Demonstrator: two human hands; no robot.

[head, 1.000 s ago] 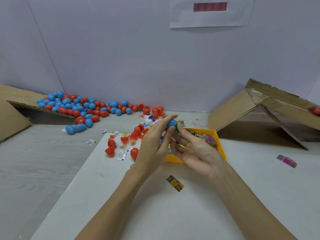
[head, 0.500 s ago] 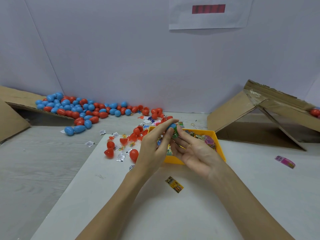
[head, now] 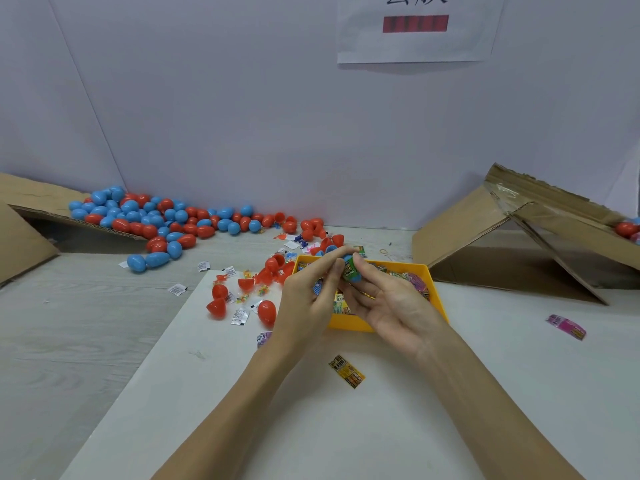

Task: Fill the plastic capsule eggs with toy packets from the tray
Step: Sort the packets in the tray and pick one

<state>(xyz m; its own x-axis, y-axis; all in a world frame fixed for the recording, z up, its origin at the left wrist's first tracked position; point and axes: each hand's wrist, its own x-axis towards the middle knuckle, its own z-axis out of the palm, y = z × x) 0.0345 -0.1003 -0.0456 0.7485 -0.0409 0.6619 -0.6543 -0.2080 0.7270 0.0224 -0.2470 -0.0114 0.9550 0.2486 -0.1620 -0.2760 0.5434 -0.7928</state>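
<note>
Over the near end of the yellow tray (head: 437, 292), both hands meet around a blue capsule half (head: 356, 277) with a green toy packet (head: 349, 270) sticking out of it. My right hand (head: 391, 304) lies palm up and grips the capsule half between thumb and fingers. My left hand (head: 310, 299) pinches the green packet at the capsule's mouth with fingertips. More colourful packets fill the tray behind my hands. Red capsule halves (head: 266, 311) and small white packets lie just left of the tray.
A big pile of blue and red eggs (head: 152, 220) lies along the back wall at left, spilling from a cardboard box (head: 20, 233). Another cardboard box (head: 519, 244) stands at right. A yellow packet (head: 347, 371) and a pink packet (head: 566, 326) lie loose on the white board (head: 346, 427).
Both hands have stayed together over the tray. The left fingers have worked the green packet further into the blue capsule half. The camera has tilted slightly.
</note>
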